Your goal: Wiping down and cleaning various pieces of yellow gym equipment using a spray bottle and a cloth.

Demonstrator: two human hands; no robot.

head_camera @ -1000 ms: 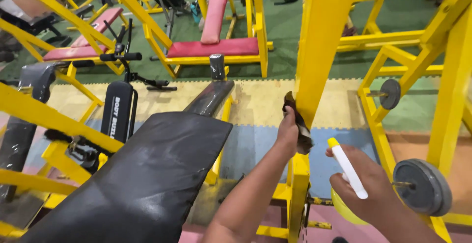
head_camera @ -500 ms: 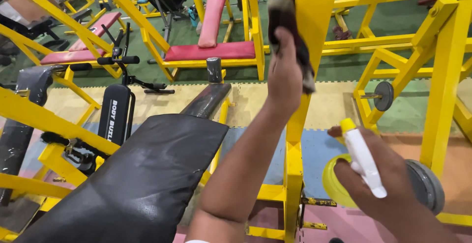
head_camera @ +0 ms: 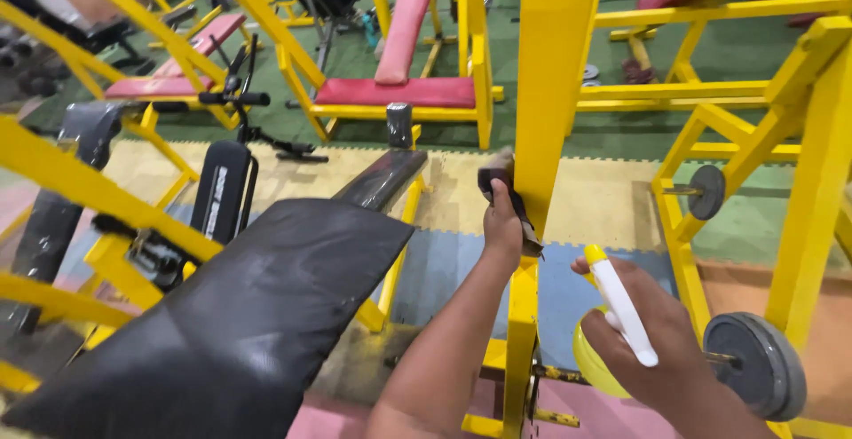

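My left hand (head_camera: 502, 222) presses a dark cloth (head_camera: 495, 178) against the left face of a tall yellow steel post (head_camera: 550, 75). The cloth wraps a little around the post's edge. My right hand (head_camera: 643, 341) is lower and to the right, holding a spray bottle (head_camera: 619, 304) with a white trigger head, a yellow nozzle tip and a round yellow body. The nozzle points up and away from me. Both forearms reach in from the bottom of the view.
A black padded bench (head_camera: 248, 315) slopes across the lower left. Yellow frame bars (head_camera: 80, 195) cross at left. A grey weight plate (head_camera: 754, 363) sits on a peg at lower right, a smaller plate (head_camera: 707, 192) above it. Red-padded benches (head_camera: 395, 91) stand behind on foam floor tiles.
My left hand with the cloth went up high on the post half a second ago and has come back down to mid-height. The spray bottle stayed roughly in place.
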